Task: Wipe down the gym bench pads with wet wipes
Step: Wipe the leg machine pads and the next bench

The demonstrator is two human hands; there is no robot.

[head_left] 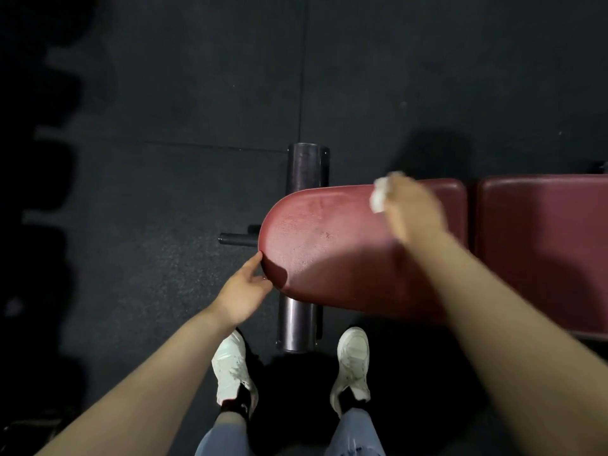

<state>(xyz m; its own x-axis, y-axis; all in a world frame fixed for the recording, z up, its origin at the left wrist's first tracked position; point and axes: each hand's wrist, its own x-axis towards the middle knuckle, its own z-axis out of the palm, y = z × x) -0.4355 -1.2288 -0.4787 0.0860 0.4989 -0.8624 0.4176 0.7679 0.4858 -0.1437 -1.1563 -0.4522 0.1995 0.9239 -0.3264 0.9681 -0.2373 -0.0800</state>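
Wiping the seat pad of the bench, with most of the padding apparently still to do.

The rounded red seat pad [329, 245] lies in front of the person's white shoes [352, 363], with the wet wipe [380, 195] over its far edge, bunched in the blurred right hand [411, 209], whose grip is closed round it. At the pad's near rounded end the left hand [245, 291] steadies the rim, fingers loosely extended and touching it. The surface shows dusty speckling and no clear wet streak. Beyond the right hand, the back pad [543, 241] looks untouched, so I judge the job to be early.
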